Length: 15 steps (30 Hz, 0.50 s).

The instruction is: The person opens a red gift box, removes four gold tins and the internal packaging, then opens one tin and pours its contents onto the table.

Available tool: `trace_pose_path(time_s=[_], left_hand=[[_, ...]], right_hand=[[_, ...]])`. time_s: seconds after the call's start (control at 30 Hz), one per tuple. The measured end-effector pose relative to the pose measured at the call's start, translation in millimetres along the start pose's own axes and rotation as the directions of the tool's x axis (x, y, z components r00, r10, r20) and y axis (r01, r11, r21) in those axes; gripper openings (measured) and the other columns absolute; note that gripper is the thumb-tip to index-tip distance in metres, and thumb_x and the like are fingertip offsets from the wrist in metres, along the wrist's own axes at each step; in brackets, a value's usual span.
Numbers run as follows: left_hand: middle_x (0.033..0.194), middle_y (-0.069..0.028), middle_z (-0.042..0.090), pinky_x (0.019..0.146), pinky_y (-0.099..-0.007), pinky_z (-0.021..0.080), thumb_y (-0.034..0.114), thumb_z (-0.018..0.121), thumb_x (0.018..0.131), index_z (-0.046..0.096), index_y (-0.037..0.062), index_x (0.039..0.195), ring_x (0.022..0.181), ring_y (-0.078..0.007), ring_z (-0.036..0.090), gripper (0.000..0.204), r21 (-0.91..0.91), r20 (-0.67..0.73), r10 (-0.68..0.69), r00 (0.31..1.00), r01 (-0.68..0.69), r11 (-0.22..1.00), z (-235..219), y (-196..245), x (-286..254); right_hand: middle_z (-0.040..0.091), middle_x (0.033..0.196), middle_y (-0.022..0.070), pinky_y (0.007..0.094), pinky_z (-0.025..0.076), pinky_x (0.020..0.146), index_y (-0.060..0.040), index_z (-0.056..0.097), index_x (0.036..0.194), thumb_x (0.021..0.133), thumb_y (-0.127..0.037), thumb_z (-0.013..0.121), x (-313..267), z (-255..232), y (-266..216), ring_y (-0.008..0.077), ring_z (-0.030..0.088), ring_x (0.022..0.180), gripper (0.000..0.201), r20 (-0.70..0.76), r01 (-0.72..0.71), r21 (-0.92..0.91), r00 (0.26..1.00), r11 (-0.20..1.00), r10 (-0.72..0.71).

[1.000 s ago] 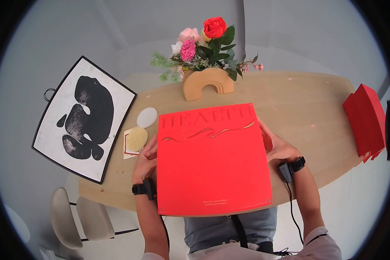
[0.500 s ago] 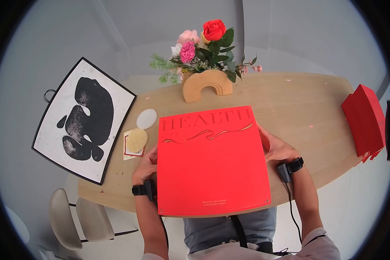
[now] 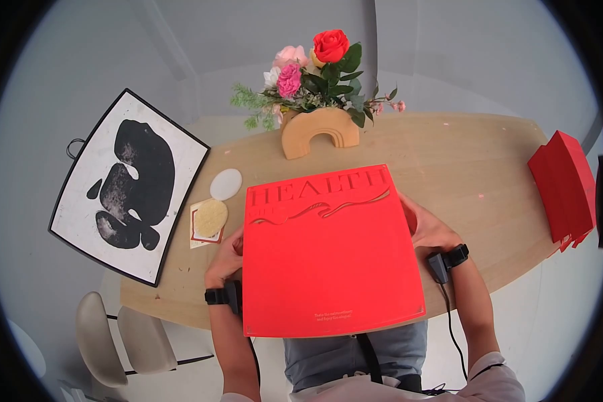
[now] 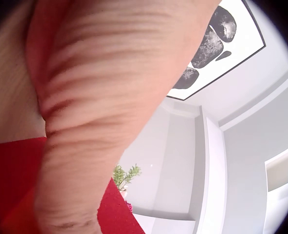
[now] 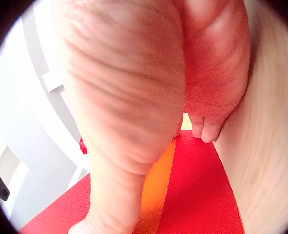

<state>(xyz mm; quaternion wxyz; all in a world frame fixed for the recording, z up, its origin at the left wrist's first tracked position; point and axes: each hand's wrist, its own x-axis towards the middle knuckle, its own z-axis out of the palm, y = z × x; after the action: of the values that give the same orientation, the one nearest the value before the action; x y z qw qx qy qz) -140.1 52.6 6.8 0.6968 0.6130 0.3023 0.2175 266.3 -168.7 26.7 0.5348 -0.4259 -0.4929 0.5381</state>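
A large square red gift box (image 3: 331,268) lies at the table's near edge in the head view, with "HEALTH" and a wavy cutout along the far side of its lid. The left hand (image 3: 226,260) grips its left side, fingers mostly hidden behind it. On the opposite side, the right hand (image 3: 435,231) holds the box with thumb and fingers spread apart. In the right wrist view, an orange band (image 5: 156,195) shows between the lid edge and the red lower wall (image 5: 197,185). There, the thumb lies along the lid side and the fingertips (image 5: 209,132) reach the lower wall by the tabletop.
A flower arrangement in an arched wooden vase (image 3: 321,130) stands behind the box. To the left are a white disc (image 3: 226,183), a yellowish round pad (image 3: 211,218) on a card, and a framed black-and-white picture (image 3: 141,181). A red bag-like item (image 3: 566,187) stands far right.
The lid's near edge has come slightly closer to the body, its near right corner shifting right and looking larger. Both hands stay at the box's sides.
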Motion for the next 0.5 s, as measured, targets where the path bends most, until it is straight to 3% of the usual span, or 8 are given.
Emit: trace_pose_path(time_s=[0.5], left_hand=[[0.139,-0.0051,0.059,0.105,-0.0306,0.047,-0.004,0.082,0.076,0.046,-0.0014,0.147,0.123,-0.0123,0.057,0.08,0.068,-0.024,0.09,0.996,-0.089,0.994,8.1,2.9,0.8]], right_hand=[[0.022,0.167,0.0094,0.0367,0.018,0.125,-0.0067,0.01,0.163,0.056,-0.008,0.098,-2.6,4.9,-11.7,0.0188,0.021,0.153,0.138,-0.048,-0.023,-0.129,0.999,0.991,0.017]])
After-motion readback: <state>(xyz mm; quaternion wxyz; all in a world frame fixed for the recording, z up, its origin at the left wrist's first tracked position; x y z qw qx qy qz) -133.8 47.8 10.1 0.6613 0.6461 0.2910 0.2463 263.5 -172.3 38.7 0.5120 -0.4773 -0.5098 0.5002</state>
